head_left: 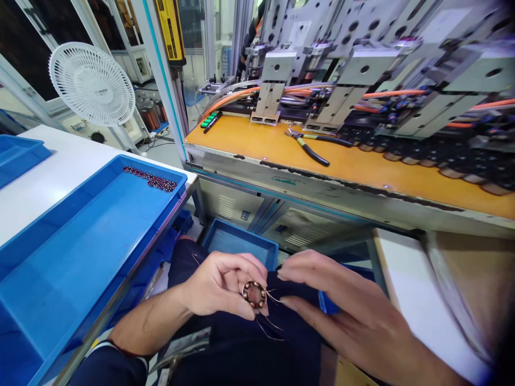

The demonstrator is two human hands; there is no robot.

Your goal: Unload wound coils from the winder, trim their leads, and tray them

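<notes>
My left hand (219, 289) is closed around a small ring-shaped copper-wound coil (254, 294), held over my lap. Thin copper wire leads (270, 321) trail from the coil to the right and down. My right hand (341, 305) sits just right of the coil, fingers stretched out toward the leads, fingertips close to them but holding nothing I can make out.
A large blue tray (80, 236) on the white table at left holds a row of small coils (151, 179) at its far edge. A smaller blue bin (241, 241) sits below. Pliers (309, 145) lie on the orange machine bench (362, 166). A white fan (92, 83) stands at back left.
</notes>
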